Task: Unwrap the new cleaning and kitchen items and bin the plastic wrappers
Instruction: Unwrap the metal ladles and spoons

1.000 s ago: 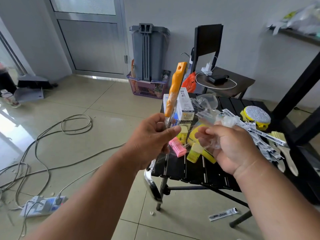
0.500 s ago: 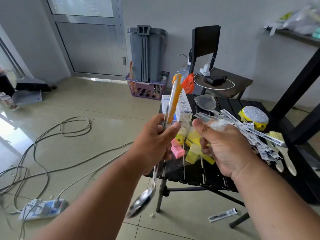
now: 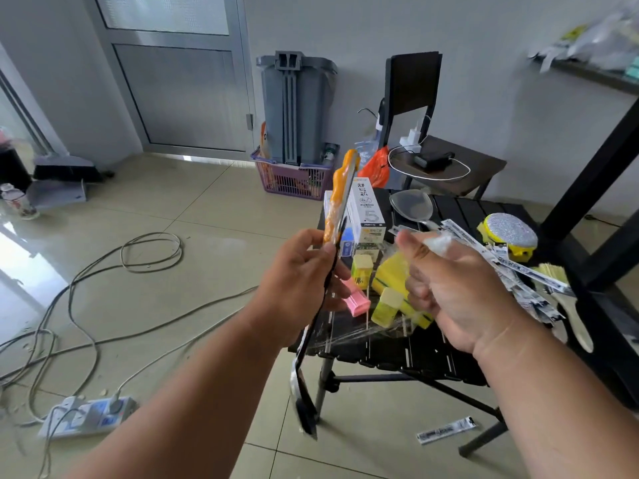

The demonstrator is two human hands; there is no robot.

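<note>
My left hand [image 3: 301,285] grips a metal ladle with an orange handle [image 3: 339,198] by the middle of its shaft; the handle points up and the bowl [image 3: 306,406] hangs low and blurred in front of the table's edge. To its right, my right hand [image 3: 453,288] holds a crumpled clear plastic wrapper [image 3: 439,242] between thumb and fingers, above the black slatted table [image 3: 390,354]. Yellow sponges [image 3: 390,274] and a pink clip [image 3: 356,300] lie in clear film under my hands.
A white box [image 3: 366,209], a clear spatula [image 3: 411,205], printed wrappers [image 3: 518,267], a yellow scrubber [image 3: 508,233] and a brush [image 3: 567,305] crowd the table. A grey bin [image 3: 297,105] stands at the wall. Cables and a power strip [image 3: 86,414] lie on the floor.
The ladle has turned in my left hand, its bowl swinging right toward the table's edge. My right hand has bunched the wrapper tighter and lifted it slightly.
</note>
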